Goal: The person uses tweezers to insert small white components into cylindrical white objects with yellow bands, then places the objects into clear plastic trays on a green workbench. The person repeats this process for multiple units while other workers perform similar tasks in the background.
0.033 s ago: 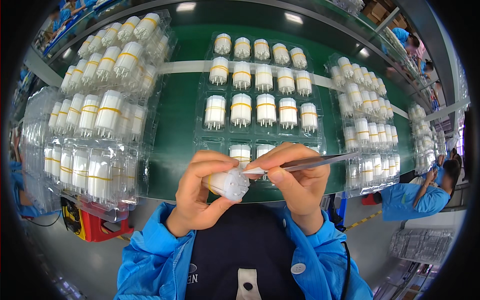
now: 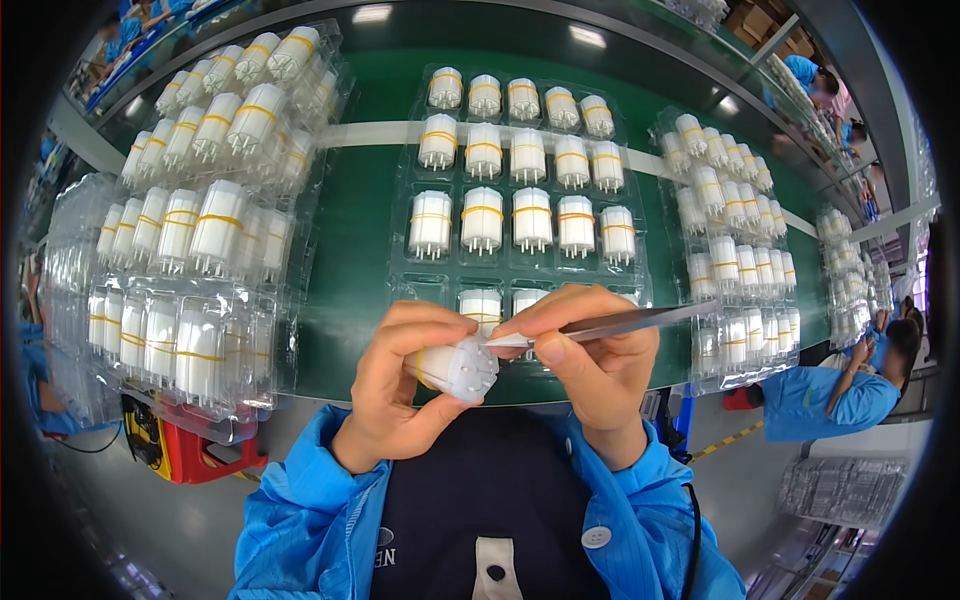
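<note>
My left hand (image 2: 405, 385) is closed around a white plastic cylinder (image 2: 468, 372) with a yellow band, its pin end turned to the right. Pinched in my right hand (image 2: 600, 365) is a pair of metal tweezers (image 2: 640, 321), its wide end pointing right. The tweezers' narrow end reaches the near edge of the cylinder's pin face; whether it touches a pin I cannot tell. Just beyond my hands lies a clear plastic tray (image 2: 398, 285) with rows of similar banded cylinders (image 2: 482, 218). My fingers partly cover its front row.
Stacked clear trays full of cylinders stand at the left (image 2: 215, 225) and the right (image 2: 735, 265) of the green tabletop (image 2: 335, 290). A red stool (image 2: 205, 450) is below on the left. Further right, a co-worker in a blue sleeve (image 2: 830, 400) sits by the table.
</note>
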`<state>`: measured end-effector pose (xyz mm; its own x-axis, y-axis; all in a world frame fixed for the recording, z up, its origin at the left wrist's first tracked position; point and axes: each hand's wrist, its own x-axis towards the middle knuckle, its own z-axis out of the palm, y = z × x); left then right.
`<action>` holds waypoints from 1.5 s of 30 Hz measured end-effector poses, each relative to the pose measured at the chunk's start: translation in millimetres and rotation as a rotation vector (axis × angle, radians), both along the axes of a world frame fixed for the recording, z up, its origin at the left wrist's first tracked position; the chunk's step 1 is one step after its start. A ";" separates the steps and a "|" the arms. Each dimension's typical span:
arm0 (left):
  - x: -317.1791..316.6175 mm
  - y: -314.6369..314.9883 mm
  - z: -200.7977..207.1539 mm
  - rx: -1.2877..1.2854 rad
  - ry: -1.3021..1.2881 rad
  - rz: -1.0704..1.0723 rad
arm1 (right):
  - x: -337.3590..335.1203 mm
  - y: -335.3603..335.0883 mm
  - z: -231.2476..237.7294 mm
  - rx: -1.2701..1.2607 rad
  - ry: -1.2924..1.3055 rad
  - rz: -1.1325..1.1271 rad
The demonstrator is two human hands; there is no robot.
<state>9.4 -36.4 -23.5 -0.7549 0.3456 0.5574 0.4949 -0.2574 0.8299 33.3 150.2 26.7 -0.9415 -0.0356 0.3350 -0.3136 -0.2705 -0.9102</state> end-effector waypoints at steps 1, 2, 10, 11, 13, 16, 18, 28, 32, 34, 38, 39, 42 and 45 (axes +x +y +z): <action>-0.4 -0.3 -0.6 -0.011 0.020 0.007 | -0.2 -0.5 0.7 0.005 -0.009 -0.004; -0.3 -0.3 -0.2 -0.017 0.020 0.015 | -0.7 -1.0 2.0 0.012 -0.019 -0.008; 0.9 -2.1 1.3 -0.086 0.051 0.082 | -2.0 -0.3 4.5 0.043 -0.080 0.016; 0.6 -2.1 1.3 -0.089 0.061 0.084 | -2.1 -0.8 4.0 0.006 -0.094 0.019; -0.8 -2.0 1.4 -0.095 0.079 0.086 | -2.7 -0.4 3.0 -0.005 -0.086 0.032; -1.4 -2.3 2.9 -0.102 0.096 0.078 | -4.0 3.1 2.8 0.048 -0.048 0.053; -1.8 -2.4 2.9 -0.102 0.104 0.076 | -4.2 4.3 3.2 0.045 -0.061 0.067; -2.5 -2.4 1.8 -0.098 0.114 0.074 | -4.8 1.9 -0.1 -0.040 -0.067 0.078; -2.3 -2.7 1.3 -0.087 0.104 0.066 | -4.6 4.0 0.9 -0.018 -0.065 0.094; -0.9 -1.6 1.0 -0.058 0.081 0.068 | -4.5 2.6 0.4 -0.038 -0.062 0.089; -1.8 -1.4 0.6 -0.054 0.079 0.065 | -4.2 0.2 -1.1 -0.019 -0.032 0.053; -1.9 -1.8 0.0 -0.064 0.083 0.063 | -4.5 0.9 -1.8 0.012 -0.012 0.048; -1.9 -3.2 -1.1 -0.082 0.090 0.057 | -4.5 2.0 1.0 0.048 -0.026 0.047; -2.2 -3.0 0.9 -0.058 0.087 0.047 | -3.9 0.5 0.1 -0.019 -0.022 0.058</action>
<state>7.2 -39.4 -22.6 -0.7206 0.3445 0.6017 0.5764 -0.1846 0.7960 29.4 150.7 26.8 -0.9453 -0.0846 0.3150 -0.2764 -0.3046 -0.9115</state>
